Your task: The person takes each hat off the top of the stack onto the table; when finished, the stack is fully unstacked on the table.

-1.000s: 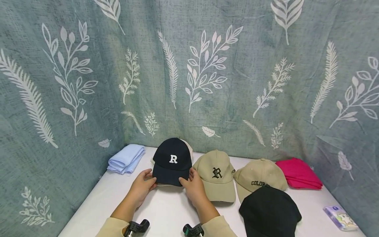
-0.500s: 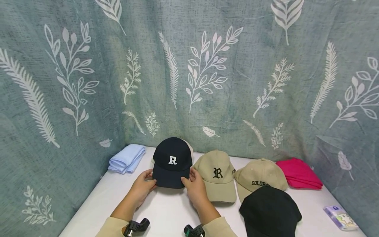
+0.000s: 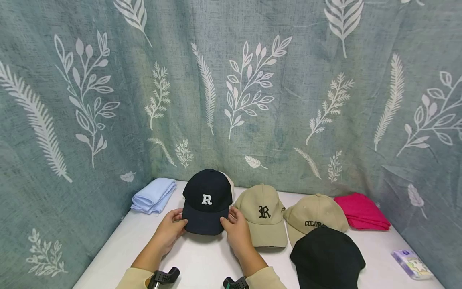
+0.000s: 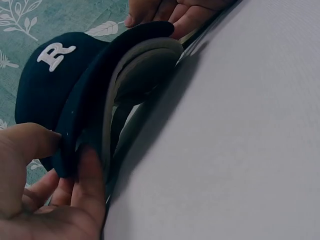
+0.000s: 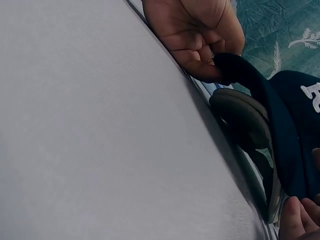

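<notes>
Both hands hold a navy baseball cap (image 3: 207, 188) with a white letter R, one at each side of its brim. My left hand (image 3: 168, 232) pinches the left edge, thumb on top and fingers underneath in the left wrist view. At the right edge, my right hand (image 3: 238, 232) has its thumb over the brim. A cream cap (image 3: 229, 181) shows behind the navy one, mostly hidden. Under the navy brim, a paler brim (image 4: 111, 90) appears in the left wrist view, close below but apart along its front. Just right stands a khaki cap (image 3: 263, 212) with a black R.
Further right are a tan cap (image 3: 317, 212) with lettering and a black cap (image 3: 327, 257) overlapping its front. A folded red cloth (image 3: 362, 212) and a tissue pack (image 3: 412, 265) lie at the right. A folded light-blue cloth (image 3: 154, 194) lies back left. Patterned curtains (image 3: 267, 120) enclose the white table.
The navy cap has come slightly toward me and to the left, both hands keeping hold of its brim. The camera view has shifted a little; the other caps appear unmoved.
</notes>
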Available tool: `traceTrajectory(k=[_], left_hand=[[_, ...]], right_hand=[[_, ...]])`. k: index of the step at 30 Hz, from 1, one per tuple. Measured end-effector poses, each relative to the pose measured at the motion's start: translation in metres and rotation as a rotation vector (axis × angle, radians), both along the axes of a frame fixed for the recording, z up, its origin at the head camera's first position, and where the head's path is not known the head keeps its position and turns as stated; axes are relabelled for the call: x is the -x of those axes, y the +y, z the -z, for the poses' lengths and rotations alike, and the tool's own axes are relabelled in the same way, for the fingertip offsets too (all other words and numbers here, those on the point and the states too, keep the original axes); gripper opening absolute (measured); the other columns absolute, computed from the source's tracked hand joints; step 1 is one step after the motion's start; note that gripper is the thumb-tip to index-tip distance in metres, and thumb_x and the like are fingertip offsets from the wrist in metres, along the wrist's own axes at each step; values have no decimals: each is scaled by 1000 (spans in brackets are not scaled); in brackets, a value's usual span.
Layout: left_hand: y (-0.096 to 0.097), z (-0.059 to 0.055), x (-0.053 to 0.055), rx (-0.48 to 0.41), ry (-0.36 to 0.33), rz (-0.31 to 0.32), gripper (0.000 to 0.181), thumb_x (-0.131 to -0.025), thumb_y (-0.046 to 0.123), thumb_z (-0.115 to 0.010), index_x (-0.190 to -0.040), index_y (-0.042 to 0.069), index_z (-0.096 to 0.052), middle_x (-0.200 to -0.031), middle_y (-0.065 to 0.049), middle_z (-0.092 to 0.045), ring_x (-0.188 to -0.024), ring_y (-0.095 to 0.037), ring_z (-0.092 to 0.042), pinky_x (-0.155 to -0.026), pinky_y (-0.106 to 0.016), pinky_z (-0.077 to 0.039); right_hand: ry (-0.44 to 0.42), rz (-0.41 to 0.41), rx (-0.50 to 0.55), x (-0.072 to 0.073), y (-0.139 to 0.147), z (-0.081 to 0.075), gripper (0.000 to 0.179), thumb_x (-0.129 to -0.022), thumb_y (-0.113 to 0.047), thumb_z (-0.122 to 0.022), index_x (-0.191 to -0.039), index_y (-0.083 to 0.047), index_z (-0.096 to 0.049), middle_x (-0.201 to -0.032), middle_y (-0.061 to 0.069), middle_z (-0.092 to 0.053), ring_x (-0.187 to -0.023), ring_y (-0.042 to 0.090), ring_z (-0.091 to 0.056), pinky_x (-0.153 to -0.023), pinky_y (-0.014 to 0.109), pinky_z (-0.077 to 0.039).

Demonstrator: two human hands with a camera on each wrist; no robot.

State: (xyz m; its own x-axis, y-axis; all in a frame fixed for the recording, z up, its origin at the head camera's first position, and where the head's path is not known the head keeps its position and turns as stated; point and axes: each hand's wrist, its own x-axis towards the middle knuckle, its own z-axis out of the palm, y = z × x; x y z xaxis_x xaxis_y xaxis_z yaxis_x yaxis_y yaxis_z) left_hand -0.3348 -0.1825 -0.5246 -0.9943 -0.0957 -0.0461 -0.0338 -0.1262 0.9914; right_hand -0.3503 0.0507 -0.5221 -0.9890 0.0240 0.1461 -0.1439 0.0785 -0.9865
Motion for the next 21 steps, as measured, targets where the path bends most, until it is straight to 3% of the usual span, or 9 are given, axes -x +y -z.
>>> traceTrajectory(k=[5,12,21], left_hand=[[-2,1,2,-3,-6,-18,50,-102,3,-61,-146,-3,-40,-131,-24,-59,-101,-20,-70,-82,-29,-60],[0,-3,0,4,5,6,48,-101,4,-63,-143,-3,-40,-127,-24,-61,-100,-22,-71,-83,-32,-61],[11,-14,-9,81,39,-13,43,-100,9,-66,-136,0,-45,-113,-20,-66,-86,-21,-70,-69,-29,-59]], right_hand=[[-1,50,5,-3,-2,-4,57,-97,-14,-73,-148,2,-51,-141,19,-61,-128,34,-63,-101,37,-58],[8,117,-25,-8,-4,-11,57,-95,-14,-75,-146,-5,-52,-130,14,-59,-114,27,-59,-93,31,-55],[106,161,-123,-18,2,-21,56,-92,-15,-78,-142,-8,-57,-127,14,-59,-102,23,-59,-82,28,-51]])
